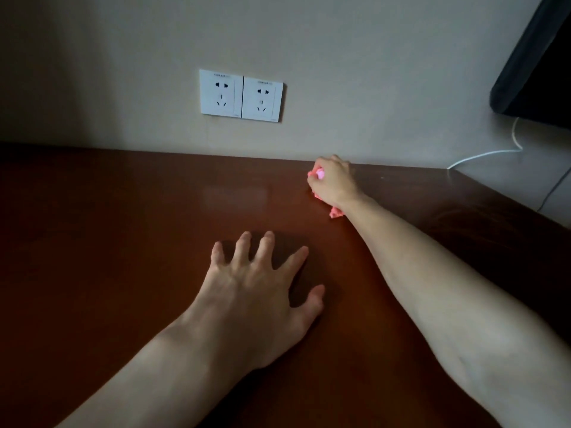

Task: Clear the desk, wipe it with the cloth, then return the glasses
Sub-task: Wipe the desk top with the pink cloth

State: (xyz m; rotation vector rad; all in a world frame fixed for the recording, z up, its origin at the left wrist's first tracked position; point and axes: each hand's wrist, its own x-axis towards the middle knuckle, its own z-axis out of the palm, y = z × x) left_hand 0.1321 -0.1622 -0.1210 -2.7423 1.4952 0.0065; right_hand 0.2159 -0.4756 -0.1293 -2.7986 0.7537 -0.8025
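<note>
A dark brown wooden desk [123,230] fills the lower view and runs up to the wall. My right hand [335,180] reaches to the desk's far edge and grips a bunched pink cloth [336,212], which it presses onto the desk top. Only bits of the cloth show, at the fingers and under the wrist. My left hand [262,282] rests on the middle of the desk with its fingers spread, holding nothing. No glasses are in view.
Two white wall sockets [241,95] sit above the desk's back edge. A dark monitor [537,66] hangs in at the upper right. A white cable [488,154] runs down behind the desk's right corner.
</note>
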